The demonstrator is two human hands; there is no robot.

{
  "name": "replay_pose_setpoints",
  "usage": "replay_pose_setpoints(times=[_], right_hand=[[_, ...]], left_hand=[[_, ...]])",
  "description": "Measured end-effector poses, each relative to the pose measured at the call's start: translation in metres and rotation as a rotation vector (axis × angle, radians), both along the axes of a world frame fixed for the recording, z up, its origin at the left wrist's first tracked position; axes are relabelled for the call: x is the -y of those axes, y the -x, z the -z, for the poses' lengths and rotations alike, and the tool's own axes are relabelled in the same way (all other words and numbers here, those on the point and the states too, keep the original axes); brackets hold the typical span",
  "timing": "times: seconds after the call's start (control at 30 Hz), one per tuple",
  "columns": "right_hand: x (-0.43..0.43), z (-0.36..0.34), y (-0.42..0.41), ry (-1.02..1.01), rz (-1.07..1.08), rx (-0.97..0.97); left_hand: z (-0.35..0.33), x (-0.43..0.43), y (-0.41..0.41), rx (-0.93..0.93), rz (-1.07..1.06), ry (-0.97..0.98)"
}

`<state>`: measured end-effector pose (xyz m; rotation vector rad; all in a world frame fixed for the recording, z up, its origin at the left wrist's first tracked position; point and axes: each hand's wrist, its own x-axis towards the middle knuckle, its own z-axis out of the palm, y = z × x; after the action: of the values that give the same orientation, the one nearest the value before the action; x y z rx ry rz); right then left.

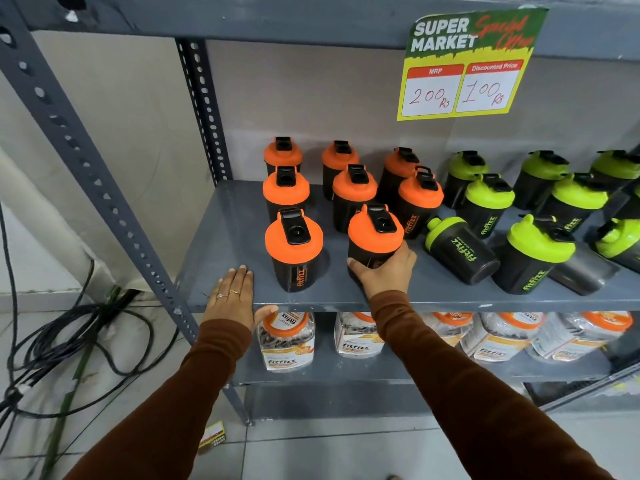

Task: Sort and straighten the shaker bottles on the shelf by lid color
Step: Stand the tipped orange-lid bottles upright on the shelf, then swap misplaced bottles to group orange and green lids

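Several black shaker bottles with orange lids stand in rows on the left half of the grey shelf (221,244). My right hand (384,271) grips the front orange-lid bottle (375,237) around its body. Another orange-lid bottle (294,247) stands upright just left of it. My left hand (233,296) lies flat on the shelf's front edge, fingers apart, holding nothing. Green-lid bottles fill the right half; one green-lid bottle (460,249) lies on its side, and another (535,254) stands in front beside it.
A price sign (467,64) hangs from the shelf above. Clear jars with orange lids (287,341) sit on the lower shelf. A perforated steel upright (104,199) frames the left side. Black cables (69,334) lie on the tiled floor at left.
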<state>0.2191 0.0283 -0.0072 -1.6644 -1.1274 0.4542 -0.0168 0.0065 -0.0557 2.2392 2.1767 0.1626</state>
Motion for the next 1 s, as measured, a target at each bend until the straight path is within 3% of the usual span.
replay_pose_setpoints(times=[0.17,0.37,0.47,0.6,0.73,0.83,1.0], right_hand=[[0.002,0.003,0.002,0.042,-0.021,0.006],[0.019,0.021,-0.014,0.119,-0.123,0.124],[0.023,0.017,-0.044,0.026,-0.083,0.271],[0.004,-0.001,-0.094,-0.102,0.067,0.638],[-0.021,-0.017,-0.132,0.198,0.018,0.789],[-0.031,-0.019,-0.148,0.412,-0.037,0.863],[-0.040,-0.016,-0.156,0.452,-0.076,0.927]], left_hand=[[0.000,0.001,0.000,-0.038,0.000,0.014],[0.020,0.033,-0.031,0.102,0.049,-0.090],[0.039,0.049,-0.072,0.144,0.227,-0.057],[0.033,0.039,-0.130,0.078,0.456,-0.158],[0.012,0.015,-0.195,0.031,0.602,-0.025],[0.006,-0.005,-0.227,0.001,0.549,0.038],[-0.001,-0.010,-0.249,0.030,0.406,0.088]])
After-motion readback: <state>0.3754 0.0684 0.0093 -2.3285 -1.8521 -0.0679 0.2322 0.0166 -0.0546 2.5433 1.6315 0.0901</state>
